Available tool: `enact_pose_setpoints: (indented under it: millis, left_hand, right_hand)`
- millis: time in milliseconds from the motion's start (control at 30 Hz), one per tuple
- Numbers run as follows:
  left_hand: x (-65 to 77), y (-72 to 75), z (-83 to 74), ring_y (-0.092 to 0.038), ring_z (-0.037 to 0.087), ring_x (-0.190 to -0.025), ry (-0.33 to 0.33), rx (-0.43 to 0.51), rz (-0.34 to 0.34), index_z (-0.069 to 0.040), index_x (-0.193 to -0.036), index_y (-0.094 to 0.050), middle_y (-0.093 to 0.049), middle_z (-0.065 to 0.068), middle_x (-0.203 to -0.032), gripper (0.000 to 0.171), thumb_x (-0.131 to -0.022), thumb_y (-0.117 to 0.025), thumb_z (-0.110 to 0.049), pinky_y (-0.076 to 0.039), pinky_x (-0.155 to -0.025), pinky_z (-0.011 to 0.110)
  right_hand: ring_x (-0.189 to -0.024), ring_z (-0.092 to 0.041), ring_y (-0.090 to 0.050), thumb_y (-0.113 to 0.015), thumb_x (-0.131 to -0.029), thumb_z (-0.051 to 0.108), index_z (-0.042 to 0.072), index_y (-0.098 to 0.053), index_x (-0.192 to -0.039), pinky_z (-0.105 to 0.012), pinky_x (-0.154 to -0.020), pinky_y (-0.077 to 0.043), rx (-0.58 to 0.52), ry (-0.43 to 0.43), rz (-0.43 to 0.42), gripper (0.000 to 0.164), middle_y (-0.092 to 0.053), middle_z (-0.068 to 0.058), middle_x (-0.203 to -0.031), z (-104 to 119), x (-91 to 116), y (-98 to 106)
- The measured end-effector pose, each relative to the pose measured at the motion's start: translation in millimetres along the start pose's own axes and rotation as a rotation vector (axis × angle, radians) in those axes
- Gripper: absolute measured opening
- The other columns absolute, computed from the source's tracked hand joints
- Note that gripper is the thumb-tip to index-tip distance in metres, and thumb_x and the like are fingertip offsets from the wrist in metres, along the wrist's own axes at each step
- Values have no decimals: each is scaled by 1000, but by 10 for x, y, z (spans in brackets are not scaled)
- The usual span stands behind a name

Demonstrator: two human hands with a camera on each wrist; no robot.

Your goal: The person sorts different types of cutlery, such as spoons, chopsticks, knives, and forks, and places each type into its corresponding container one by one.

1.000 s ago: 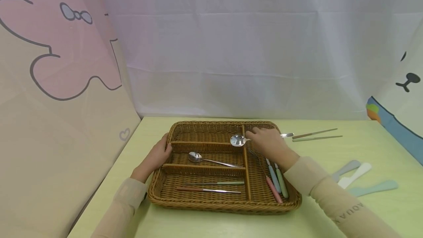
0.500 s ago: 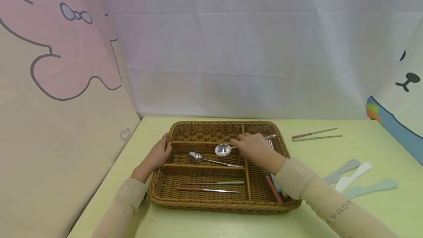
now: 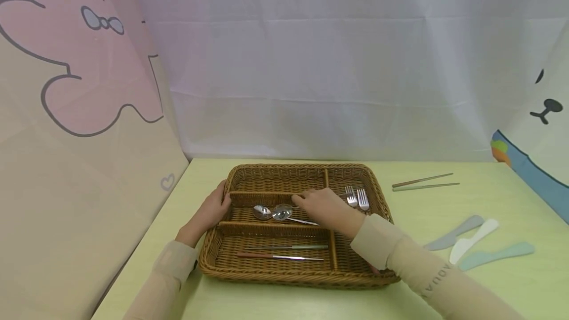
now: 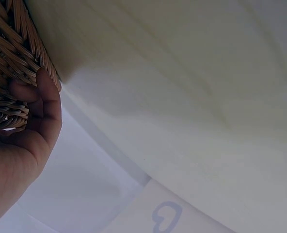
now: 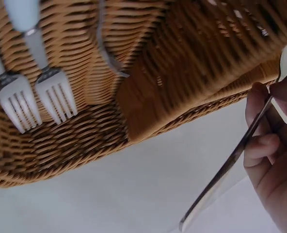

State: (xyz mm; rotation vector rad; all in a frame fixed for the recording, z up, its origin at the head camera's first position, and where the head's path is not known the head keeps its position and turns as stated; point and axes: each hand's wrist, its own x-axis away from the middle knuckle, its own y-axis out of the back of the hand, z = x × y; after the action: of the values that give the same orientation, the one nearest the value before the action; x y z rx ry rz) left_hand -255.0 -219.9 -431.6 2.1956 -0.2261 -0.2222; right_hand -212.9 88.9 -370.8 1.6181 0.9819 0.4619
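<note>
My left hand grips the left side of a brown wicker basket; in the left wrist view the fingers curl round its woven rim. Over the middle left compartment, my right hand pinches a metal spoon by its handle, bowl pointing left. In the right wrist view the spoon's handle slants out between thumb and fingers. Another spoon lies in that compartment, partly overlapped by the held one. Forks lie in the right compartment, their handles hidden under my right forearm.
Chopsticks lie in the basket's front compartment. Right of the basket, more chopsticks and grey, white and green knives lie on the table. Wicker dividers separate the compartments. Cloth backdrops stand around the table.
My right hand has carried the spoon left and toward me, from the right compartment to beside the other spoon. The forks' tines have come into view. My left hand has stayed on the rim.
</note>
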Motion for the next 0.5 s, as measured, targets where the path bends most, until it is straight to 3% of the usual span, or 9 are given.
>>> enact_pose_setpoints:
  millis: [200,367,500]
  left_hand:
    - [6,9,-12,-27,45,-128,8,-2,8,9,-142,-7,-24,34,-143,56,-98,-30,-18,-32,-101,60]
    - [-1,11,-16,-28,45,-127,10,-2,7,8,-142,-8,-24,34,-143,56,-98,-30,-18,-32,-101,60]
    - [0,7,-16,-29,45,-127,3,2,4,8,-142,-8,-25,34,-143,55,-98,-30,-17,-33,-100,61]
  right_hand:
    - [-69,-15,-62,-64,-78,-4,12,-58,-101,-18,-38,-40,-61,-1,55,28,-69,-8,-95,85,-70,10]
    - [-97,-22,-62,-66,-78,0,12,-69,-99,-22,-59,-57,-115,-18,92,24,-66,-13,-111,121,-110,20]
    - [-83,-16,-62,-67,-78,3,12,-71,-89,-22,-61,-56,-134,6,79,16,-69,-6,-96,139,-140,-8]
